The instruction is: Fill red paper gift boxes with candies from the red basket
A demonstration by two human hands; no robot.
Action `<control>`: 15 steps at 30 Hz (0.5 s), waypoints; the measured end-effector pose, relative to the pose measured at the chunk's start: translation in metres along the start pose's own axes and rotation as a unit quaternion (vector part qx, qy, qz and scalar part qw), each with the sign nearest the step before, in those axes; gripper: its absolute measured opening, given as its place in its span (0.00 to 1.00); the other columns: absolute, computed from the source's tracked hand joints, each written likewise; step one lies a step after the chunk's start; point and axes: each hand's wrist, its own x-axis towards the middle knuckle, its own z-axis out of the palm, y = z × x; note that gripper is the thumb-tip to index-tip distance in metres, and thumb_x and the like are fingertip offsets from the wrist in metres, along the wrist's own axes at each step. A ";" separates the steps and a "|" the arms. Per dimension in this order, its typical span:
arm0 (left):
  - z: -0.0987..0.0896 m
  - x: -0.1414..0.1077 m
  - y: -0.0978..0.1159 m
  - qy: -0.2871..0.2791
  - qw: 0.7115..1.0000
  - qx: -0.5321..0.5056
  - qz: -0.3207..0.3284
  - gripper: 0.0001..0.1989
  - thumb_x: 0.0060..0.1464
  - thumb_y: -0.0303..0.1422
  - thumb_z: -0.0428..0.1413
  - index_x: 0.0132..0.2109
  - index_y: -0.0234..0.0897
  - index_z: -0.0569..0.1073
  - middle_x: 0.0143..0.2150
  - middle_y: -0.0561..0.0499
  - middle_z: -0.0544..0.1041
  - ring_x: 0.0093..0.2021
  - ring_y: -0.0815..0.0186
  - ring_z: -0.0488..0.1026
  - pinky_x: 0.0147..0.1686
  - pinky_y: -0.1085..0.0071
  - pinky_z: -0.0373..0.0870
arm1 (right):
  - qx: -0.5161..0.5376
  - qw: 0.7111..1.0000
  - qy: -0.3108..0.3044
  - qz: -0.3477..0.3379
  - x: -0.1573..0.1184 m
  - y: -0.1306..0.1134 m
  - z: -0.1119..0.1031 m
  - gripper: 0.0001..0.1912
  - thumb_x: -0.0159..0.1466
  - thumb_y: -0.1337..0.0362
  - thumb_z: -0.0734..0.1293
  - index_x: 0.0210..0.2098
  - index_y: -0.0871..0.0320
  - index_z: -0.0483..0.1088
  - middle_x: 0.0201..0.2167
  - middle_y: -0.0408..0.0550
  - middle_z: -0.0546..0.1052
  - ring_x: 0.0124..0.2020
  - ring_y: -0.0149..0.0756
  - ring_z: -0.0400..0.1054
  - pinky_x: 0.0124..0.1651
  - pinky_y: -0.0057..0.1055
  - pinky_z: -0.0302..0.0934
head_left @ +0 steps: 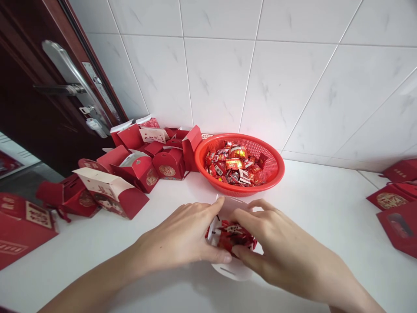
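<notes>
Both of my hands close around a small open paper box [232,266] with a white inside, standing on the white table [312,208] near me. Red wrapped candies [233,233] show inside it. My left hand [182,237] grips the box's left side, with fingers on a flap. On the right side my right hand [276,243] pinches the box, thumb low and fingers over the top. Just beyond the box stands a red plastic basket [275,167] holding several red wrapped candies [233,167].
Several red gift boxes [140,167], some open, some shut, are piled at the back left by a dark door [42,104] with a metal handle. Flat red boxes [395,204] lie at the right edge. More red cartons [19,226] sit far left. A white tiled wall rises behind.
</notes>
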 end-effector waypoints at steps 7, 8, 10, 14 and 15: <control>0.002 -0.001 0.001 0.012 1.000 0.015 -0.009 0.35 0.44 0.51 0.63 0.59 0.45 0.72 0.38 0.52 0.80 0.40 0.54 0.77 0.33 0.69 0.64 | 0.022 0.994 -0.107 -0.030 0.015 0.009 -0.005 0.06 0.62 0.71 0.65 0.37 0.57 0.63 0.33 0.45 0.74 0.28 0.33 0.62 0.28 0.31 0.50; 0.002 -0.001 0.002 0.012 1.000 0.019 -0.008 0.35 0.45 0.50 0.63 0.60 0.45 0.71 0.38 0.51 0.80 0.41 0.53 0.77 0.33 0.69 0.64 | 0.005 0.993 -0.113 -0.020 0.018 0.010 -0.005 0.06 0.61 0.71 0.65 0.37 0.57 0.63 0.34 0.46 0.74 0.28 0.33 0.62 0.28 0.31 0.49; 0.003 0.000 0.001 0.014 1.000 0.027 0.002 0.36 0.45 0.51 0.63 0.60 0.45 0.70 0.40 0.51 0.80 0.42 0.53 0.76 0.32 0.69 0.63 | -0.040 0.991 -0.129 0.015 0.021 0.013 -0.003 0.04 0.61 0.70 0.64 0.36 0.58 0.64 0.34 0.46 0.74 0.28 0.33 0.61 0.28 0.32 0.47; 0.003 0.000 -0.002 0.014 0.999 0.023 0.021 0.39 0.46 0.51 0.64 0.64 0.46 0.67 0.41 0.50 0.79 0.43 0.52 0.76 0.33 0.69 0.63 | -0.096 0.979 -0.165 0.074 0.022 0.016 0.000 0.01 0.61 0.69 0.62 0.33 0.58 0.64 0.31 0.45 0.74 0.24 0.31 0.57 0.27 0.33 0.44; 0.002 0.000 -0.002 0.013 0.999 0.020 0.023 0.39 0.46 0.51 0.64 0.63 0.46 0.67 0.41 0.50 0.79 0.42 0.52 0.76 0.33 0.69 0.63 | -0.095 0.979 -0.164 0.076 0.022 0.017 -0.001 0.02 0.61 0.70 0.62 0.34 0.58 0.65 0.31 0.45 0.74 0.23 0.31 0.56 0.27 0.33 0.44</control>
